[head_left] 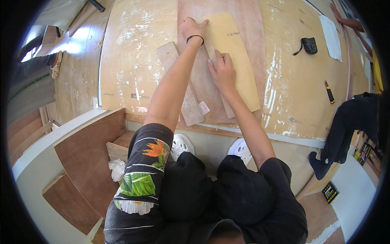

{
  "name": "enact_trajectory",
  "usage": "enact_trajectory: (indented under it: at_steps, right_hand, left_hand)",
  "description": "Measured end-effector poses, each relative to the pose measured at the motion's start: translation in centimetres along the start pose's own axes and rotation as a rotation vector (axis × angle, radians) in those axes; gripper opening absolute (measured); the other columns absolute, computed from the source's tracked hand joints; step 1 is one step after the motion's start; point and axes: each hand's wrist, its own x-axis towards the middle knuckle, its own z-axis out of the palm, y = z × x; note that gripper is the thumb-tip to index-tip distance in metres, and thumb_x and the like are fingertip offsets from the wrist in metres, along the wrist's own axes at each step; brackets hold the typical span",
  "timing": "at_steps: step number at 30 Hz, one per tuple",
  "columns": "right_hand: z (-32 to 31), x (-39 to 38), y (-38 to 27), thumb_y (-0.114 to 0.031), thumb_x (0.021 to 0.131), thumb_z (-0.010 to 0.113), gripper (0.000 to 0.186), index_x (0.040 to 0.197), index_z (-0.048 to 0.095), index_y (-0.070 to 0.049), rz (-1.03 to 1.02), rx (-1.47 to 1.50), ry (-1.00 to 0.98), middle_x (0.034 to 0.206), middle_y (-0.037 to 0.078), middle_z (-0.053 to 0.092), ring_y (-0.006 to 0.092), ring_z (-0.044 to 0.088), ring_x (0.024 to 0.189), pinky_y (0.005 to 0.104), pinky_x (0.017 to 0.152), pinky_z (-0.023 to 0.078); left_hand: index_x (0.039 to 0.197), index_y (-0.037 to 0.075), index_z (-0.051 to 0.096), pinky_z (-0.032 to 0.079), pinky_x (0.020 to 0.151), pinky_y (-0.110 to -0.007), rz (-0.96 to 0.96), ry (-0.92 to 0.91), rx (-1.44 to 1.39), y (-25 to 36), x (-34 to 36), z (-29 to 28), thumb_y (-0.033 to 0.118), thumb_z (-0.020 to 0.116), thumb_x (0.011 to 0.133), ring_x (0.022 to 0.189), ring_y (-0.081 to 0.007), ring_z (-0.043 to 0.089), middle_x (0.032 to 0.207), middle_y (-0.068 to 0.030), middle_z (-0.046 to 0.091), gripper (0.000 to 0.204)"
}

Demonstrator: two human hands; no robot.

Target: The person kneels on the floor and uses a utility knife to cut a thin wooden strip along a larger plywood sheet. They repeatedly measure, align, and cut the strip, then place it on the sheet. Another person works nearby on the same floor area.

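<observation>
A long yellow-faced board lies lengthwise before me on the sheeted work surface. My left hand, a black band at its wrist, is closed about the board's far left corner, thumb reaching onto the yellow face and fingers bent over the left side. Nearer to me, my right hand holds the same left edge, fingertips on top and thumb beside the edge. The undersides of both grips are hidden. A bare wooden strip lies to the left, partly behind my left forearm, with a small card against its near end.
To the right lie a black tape measure, a white paper sheet and a utility knife. Dark clothing hangs over the right edge. Brown panels stand at lower left. Other people show at both rims; one person's hand is far right.
</observation>
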Motion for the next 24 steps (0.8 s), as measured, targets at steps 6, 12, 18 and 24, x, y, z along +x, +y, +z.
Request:
enact_trajectory:
  at_steps: [6,12,18,24]
  right_hand:
    - [0.2,-0.1,0.3,-0.026,0.089,0.071,0.043,0.126,0.062,-0.006,-0.006,0.008,0.010,0.101,0.010,0.058,0.0266,0.064,0.087,0.0394,0.070,0.054]
    - [0.0,-0.3,0.3,-0.026,0.087,0.072,0.043,0.125,0.063,-0.006,-0.010,0.018,0.017,0.101,0.009,0.058,0.0258,0.063,0.087,0.0388,0.070,0.054]
    - [-0.1,0.1,-0.1,-0.024,0.085,0.073,0.045,0.124,0.063,-0.006,0.030,-0.006,-0.032,0.103,0.011,0.057,0.0275,0.060,0.096,0.0402,0.077,0.053]
    - [-1.5,-1.4,-0.9,-0.022,0.083,0.073,0.045,0.123,0.063,-0.005,0.064,-0.052,-0.082,0.108,0.013,0.056,0.0306,0.057,0.105,0.0417,0.085,0.051]
  left_hand:
    - [0.102,-0.005,0.062,0.054,0.089,-0.043,-0.026,0.050,-0.008,0.5,0.2,0.6,0.031,0.081,0.070,0.103,-0.0373,0.065,0.111,-0.0242,0.065,0.052]
    - [0.101,-0.002,0.065,0.052,0.091,-0.043,-0.084,0.057,-0.147,0.7,0.0,0.7,0.027,0.079,0.072,0.102,-0.0375,0.064,0.108,-0.0214,0.065,0.044]
    - [0.101,0.000,0.069,0.051,0.091,-0.043,0.167,0.167,-0.016,-0.1,0.0,1.6,0.021,0.076,0.073,0.104,-0.0367,0.062,0.114,-0.0190,0.060,0.035]
    - [0.100,0.003,0.070,0.052,0.089,-0.045,0.201,0.072,0.071,-0.8,1.3,1.9,0.018,0.074,0.075,0.103,-0.0361,0.062,0.116,-0.0170,0.058,0.030]
